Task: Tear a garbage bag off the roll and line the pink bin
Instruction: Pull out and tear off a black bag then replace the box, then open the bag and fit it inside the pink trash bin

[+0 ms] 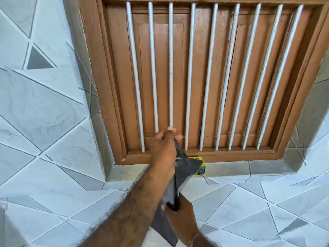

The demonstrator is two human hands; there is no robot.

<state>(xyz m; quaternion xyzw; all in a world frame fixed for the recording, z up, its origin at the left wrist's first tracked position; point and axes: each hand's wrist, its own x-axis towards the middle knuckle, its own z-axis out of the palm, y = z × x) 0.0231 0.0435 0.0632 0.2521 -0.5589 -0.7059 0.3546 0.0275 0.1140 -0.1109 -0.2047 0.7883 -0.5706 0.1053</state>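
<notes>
A dark grey garbage bag [187, 168] is stretched between my two hands in front of a window. My left hand [163, 147] reaches forward and up, pinching the bag's top end near the window bars. Lower down, my right hand [181, 216] is closed around the black roll [173, 204], and a loose flap of the bag hangs below it. The pink bin is not in view.
A brown wooden shuttered window [160, 77] with white vertical bars [189, 77] fills the wall ahead. A yellow-green box [201, 166] stands on the tiled sill [231, 168], partly behind the bag. Grey-and-white tiled walls lie on both sides and below.
</notes>
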